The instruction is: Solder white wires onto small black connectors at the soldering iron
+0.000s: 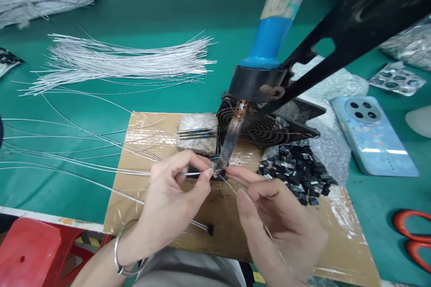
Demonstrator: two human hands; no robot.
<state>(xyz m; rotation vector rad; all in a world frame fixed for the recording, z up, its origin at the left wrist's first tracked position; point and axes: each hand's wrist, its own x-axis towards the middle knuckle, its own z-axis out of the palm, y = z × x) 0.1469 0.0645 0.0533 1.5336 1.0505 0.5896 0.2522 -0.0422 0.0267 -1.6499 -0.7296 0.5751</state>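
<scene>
A: Where is the pale wire point(134, 172) you're handling
B: Its end is near the middle, just beside the tip of the soldering iron point(266, 45); the rest trails left. Your left hand point(178, 202) has thumb and index finger pinched together on it

A: And your right hand point(279, 215)
B: You have its thumb and a finger closed on a thin strand point(230, 184) slanting toward the tip; whether a fingertip also grips a small part, I cannot tell

A: How will the wire handle for you
B: Light and springy, I'd judge, its long tail apt to tug. Hold it a little back from the end, clear of metal that may be hot

A: What lies around you
B: Brown board point(336, 251) below, a pale block point(197, 144) on its far side, a fan point(266, 132) beside that, black pieces point(298, 172) to the right; beyond, a phone point(377, 139) right and loose wires point(128, 60) far left
</scene>
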